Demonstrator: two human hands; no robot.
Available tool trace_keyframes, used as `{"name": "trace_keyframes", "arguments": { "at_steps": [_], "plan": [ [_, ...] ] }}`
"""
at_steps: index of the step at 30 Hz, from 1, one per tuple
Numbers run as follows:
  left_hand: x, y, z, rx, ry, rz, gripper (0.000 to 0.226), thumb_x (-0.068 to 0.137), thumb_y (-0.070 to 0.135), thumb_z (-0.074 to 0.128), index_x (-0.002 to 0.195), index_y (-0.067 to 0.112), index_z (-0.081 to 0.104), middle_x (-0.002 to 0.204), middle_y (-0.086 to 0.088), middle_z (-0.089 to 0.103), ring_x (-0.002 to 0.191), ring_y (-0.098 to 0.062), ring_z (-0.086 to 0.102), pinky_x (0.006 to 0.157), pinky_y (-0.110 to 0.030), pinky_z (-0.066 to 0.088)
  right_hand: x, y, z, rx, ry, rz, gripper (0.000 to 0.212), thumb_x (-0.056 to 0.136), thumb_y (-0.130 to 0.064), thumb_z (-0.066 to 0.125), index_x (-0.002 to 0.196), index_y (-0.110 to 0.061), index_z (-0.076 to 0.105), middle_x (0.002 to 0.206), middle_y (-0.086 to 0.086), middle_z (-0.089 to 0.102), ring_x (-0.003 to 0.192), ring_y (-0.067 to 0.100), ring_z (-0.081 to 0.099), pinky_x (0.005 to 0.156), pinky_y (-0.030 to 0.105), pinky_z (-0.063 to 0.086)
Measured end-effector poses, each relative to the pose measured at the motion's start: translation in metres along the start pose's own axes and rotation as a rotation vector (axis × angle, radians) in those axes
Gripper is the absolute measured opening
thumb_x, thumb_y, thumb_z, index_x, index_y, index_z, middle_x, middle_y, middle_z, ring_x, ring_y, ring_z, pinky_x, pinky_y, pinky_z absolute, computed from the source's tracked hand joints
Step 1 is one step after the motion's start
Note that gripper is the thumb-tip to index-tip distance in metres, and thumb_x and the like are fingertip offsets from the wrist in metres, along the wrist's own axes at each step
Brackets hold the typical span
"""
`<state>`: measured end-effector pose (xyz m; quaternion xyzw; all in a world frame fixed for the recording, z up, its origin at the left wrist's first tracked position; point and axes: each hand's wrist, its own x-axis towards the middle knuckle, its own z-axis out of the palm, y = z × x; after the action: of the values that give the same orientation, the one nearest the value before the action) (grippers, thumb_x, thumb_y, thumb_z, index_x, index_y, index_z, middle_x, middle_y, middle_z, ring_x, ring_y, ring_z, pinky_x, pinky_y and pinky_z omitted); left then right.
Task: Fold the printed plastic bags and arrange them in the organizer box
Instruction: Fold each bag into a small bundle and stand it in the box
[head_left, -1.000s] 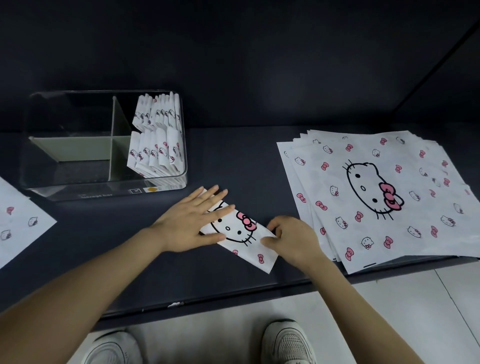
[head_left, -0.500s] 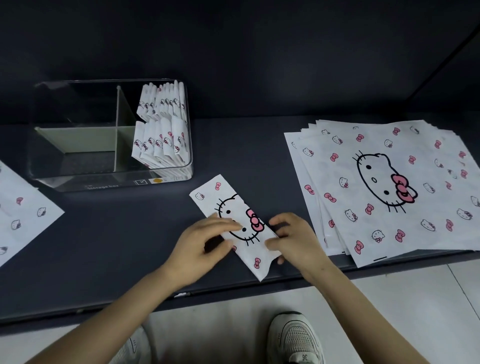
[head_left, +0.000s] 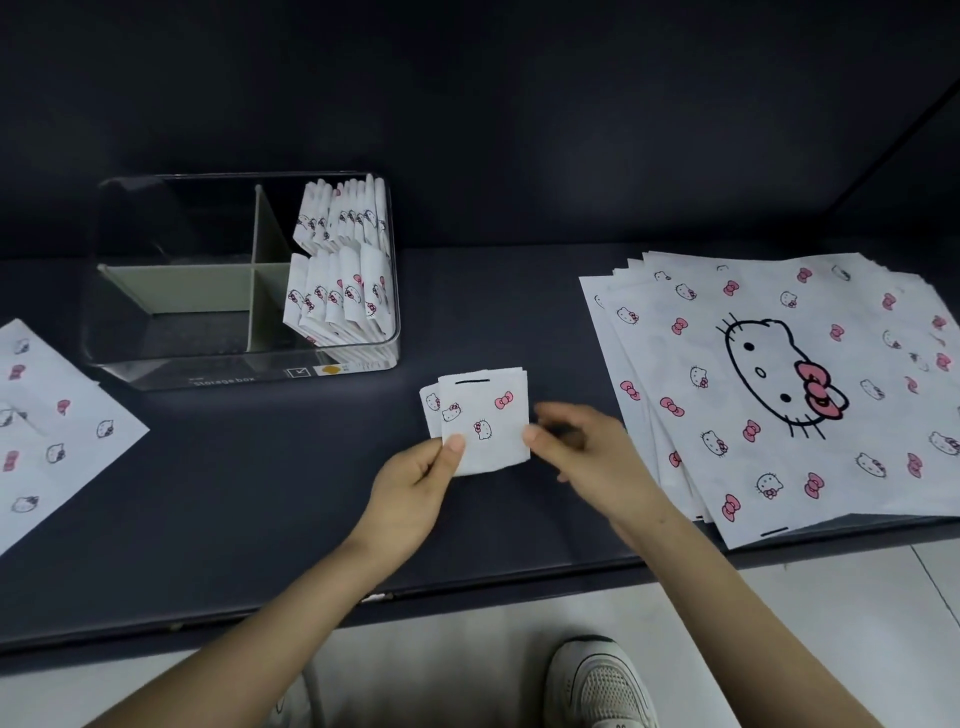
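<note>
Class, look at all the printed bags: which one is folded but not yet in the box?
The small folded bag pinched by the left hand, outside the organizer box; the rest stand inside it or lie flat.

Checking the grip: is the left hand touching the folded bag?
Touching. The head view shows the left hand pinching the folded bag, thumb on its lower left corner.

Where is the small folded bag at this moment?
The folded bag is at the centre of the head view, pinched by the left grip, between the organizer box and the stack of flat bags.
</note>
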<state>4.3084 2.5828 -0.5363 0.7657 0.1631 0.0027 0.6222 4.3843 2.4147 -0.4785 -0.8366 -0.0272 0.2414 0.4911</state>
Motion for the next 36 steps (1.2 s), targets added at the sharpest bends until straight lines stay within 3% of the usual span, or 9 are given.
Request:
{"name": "trace_keyframes", "arguments": {
  "at_steps": [3,7,10,12,16,18,24,32,36],
  "plan": [
    [0.0,-0.001,-0.001,0.039,0.005,-0.011,0.036,0.1,0.035,0.044,0.1,0.01,0.069,0.102,0.003,0.072,0.097,-0.015,0.065,0.091,-0.03,0.047,0.007,0.012,0.018,0.017,0.019,-0.035,0.006,0.088,-0.023,0.067,0.093,-0.024,0.069,0.101,-0.007,0.067,0.091,0.007,0.062,0.078,0.022,0.048],
    [0.0,0.003,-0.001,0.054,0.006,0.002,0.025,0.101,0.026,0.043,0.107,0.019,0.066,0.103,0.016,0.069,0.097,0.002,0.061,0.082,-0.012,0.044,0.013,0.017,0.031,-0.017,0.125,-0.117,0.011,0.091,-0.025,0.062,0.087,-0.019,0.07,0.083,-0.01,0.07,0.078,0.009,0.064,0.075,0.028,0.051],
    [0.0,0.001,-0.001,0.112,0.018,0.028,0.041,0.099,0.038,0.042,0.1,0.002,0.06,0.092,-0.007,0.067,0.079,-0.014,0.055,0.083,-0.039,0.046,0.015,0.022,0.039,-0.236,0.158,-0.136,0.019,0.096,-0.028,0.054,0.085,-0.017,0.065,0.074,-0.008,0.067,0.069,0.012,0.061,0.067,0.03,0.047],
    [0.0,0.001,0.0,0.135,0.048,0.025,0.038,0.1,0.033,0.044,0.097,-0.003,0.056,0.09,-0.018,0.065,0.074,-0.018,0.051,0.077,-0.044,0.045,0.016,0.023,0.043,-0.379,0.2,-0.143,0.021,0.097,-0.032,0.05,0.084,-0.021,0.062,0.072,-0.008,0.065,0.068,0.014,0.059,0.063,0.028,0.044],
    [0.001,0.006,-0.002,0.201,0.151,0.038,0.008,0.094,0.02,0.059,0.1,0.015,0.056,0.064,0.007,0.067,0.063,-0.012,0.059,0.059,-0.018,0.04,0.018,0.021,0.047,-0.5,0.225,-0.13,0.019,0.098,-0.035,0.047,0.084,-0.027,0.058,0.073,-0.008,0.064,0.065,0.014,0.056,0.057,0.023,0.039],
    [0.0,0.005,-0.005,0.285,0.243,0.061,0.024,0.089,0.019,0.066,0.109,0.02,0.053,0.056,0.011,0.063,0.065,-0.008,0.06,0.059,-0.012,0.038,0.02,0.02,0.047,-0.523,0.231,-0.126,0.019,0.098,-0.034,0.047,0.088,-0.025,0.061,0.075,-0.006,0.066,0.067,0.017,0.058,0.059,0.025,0.042],
    [0.002,-0.005,-0.016,0.593,0.289,0.316,0.035,0.082,0.041,0.056,0.109,0.02,0.065,0.062,0.014,0.054,0.058,-0.01,0.053,0.068,-0.029,0.043,0.025,0.017,0.045,-0.537,0.211,-0.087,0.02,0.096,-0.033,0.049,0.084,-0.024,0.063,0.071,-0.005,0.063,0.072,0.02,0.06,0.062,0.027,0.044],
    [0.01,-0.021,-0.018,0.782,0.275,0.417,0.041,0.079,0.043,0.051,0.108,0.021,0.07,0.086,0.004,0.056,0.08,-0.02,0.052,0.081,-0.028,0.027,0.029,0.017,0.044,-0.596,0.198,-0.07,0.03,0.096,-0.035,0.048,0.073,-0.018,0.055,0.058,-0.006,0.05,0.063,0.018,0.051,0.055,0.024,0.037],
    [0.015,-0.016,-0.022,0.976,0.155,0.591,0.046,0.083,0.035,0.046,0.12,0.013,0.064,0.138,-0.012,0.049,0.13,-0.029,0.04,0.114,-0.044,0.016,0.028,0.017,0.044,-0.599,0.186,-0.078,0.03,0.097,-0.034,0.047,0.073,-0.019,0.056,0.055,-0.007,0.049,0.062,0.017,0.05,0.052,0.022,0.035]
  ]
}}
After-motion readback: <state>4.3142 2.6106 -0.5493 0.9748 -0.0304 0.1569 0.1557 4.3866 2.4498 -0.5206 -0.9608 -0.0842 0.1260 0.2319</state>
